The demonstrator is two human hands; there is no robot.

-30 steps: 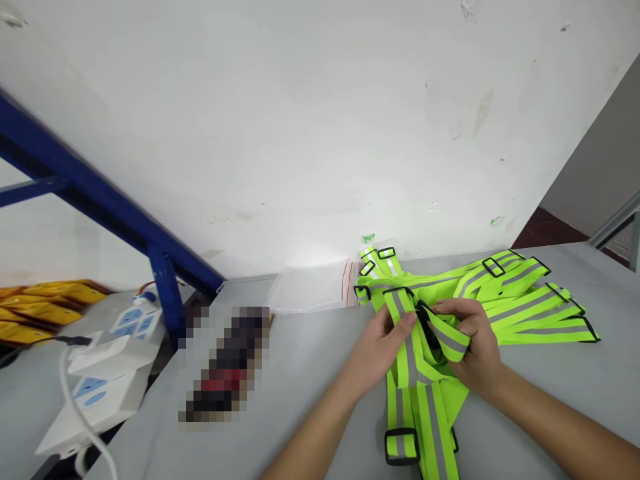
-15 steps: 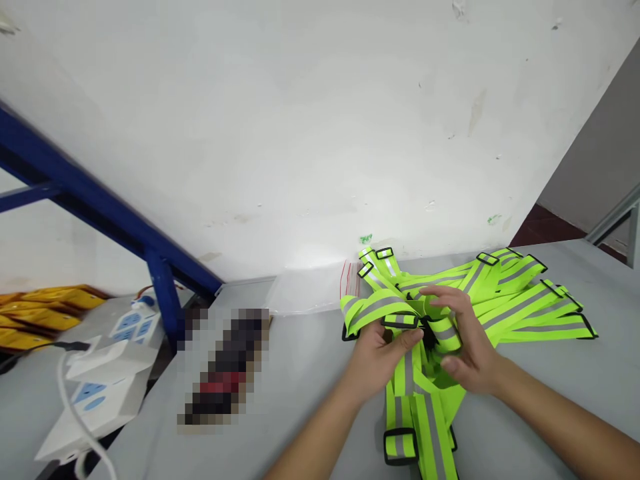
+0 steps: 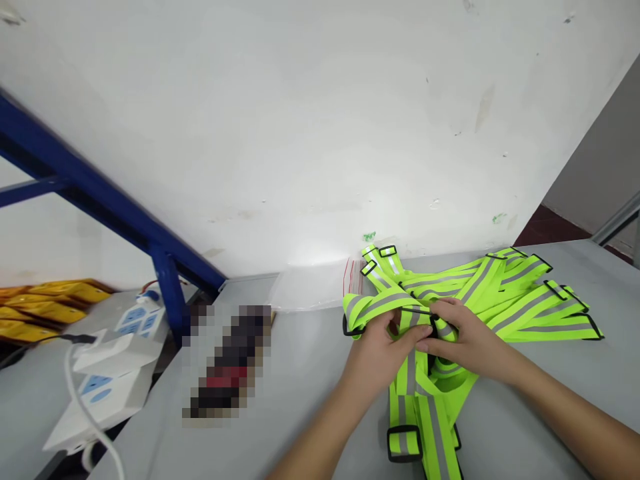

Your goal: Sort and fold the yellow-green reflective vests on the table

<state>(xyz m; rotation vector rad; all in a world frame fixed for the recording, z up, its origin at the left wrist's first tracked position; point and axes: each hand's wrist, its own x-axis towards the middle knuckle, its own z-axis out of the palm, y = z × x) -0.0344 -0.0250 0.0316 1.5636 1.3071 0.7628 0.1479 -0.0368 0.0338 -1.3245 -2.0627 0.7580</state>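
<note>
Left hand [image 3: 383, 343] and right hand [image 3: 467, 341] have fingers clamped on green straps [image 3: 409, 317], handling apparently unfinished; more straps [image 3: 523, 317] lie loose alongside.

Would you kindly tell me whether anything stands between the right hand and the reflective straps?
Nothing visible does: the right hand is directly on a yellow-green reflective strap, with the left hand close beside it. The clear plastic bag lies off to the left.

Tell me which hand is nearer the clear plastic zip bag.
Left. The left hand is to the right and in front of the clear plastic zip bag; the right hand is farther right.
</note>
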